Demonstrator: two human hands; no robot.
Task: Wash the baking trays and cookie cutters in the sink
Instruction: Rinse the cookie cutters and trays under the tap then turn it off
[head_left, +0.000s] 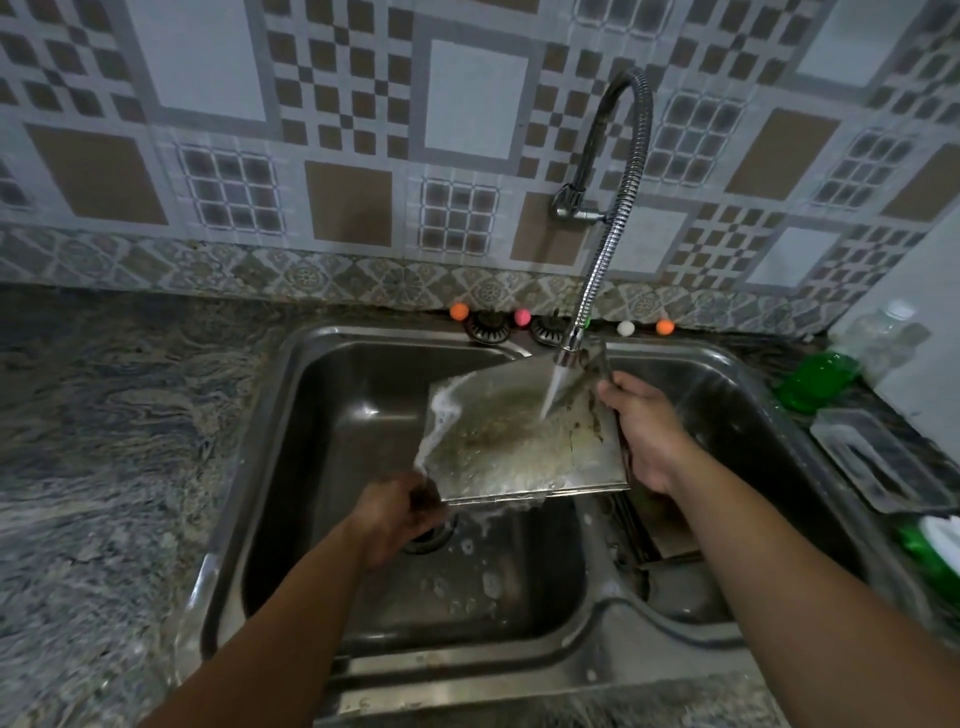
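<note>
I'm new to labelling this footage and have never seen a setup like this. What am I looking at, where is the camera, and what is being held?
There is no machine here. One wide-angle camera worn on a person's head looks down at their own bare hands over a steel double sink. The left hand grips the near left corner of a metal baking tray, and the right hand grips its right edge. The tray is tilted under water running from the flexible tap, and foam runs off its left side. Another tray seems to lie in the right basin, partly hidden. Small coloured balls sit behind the sink.
</note>
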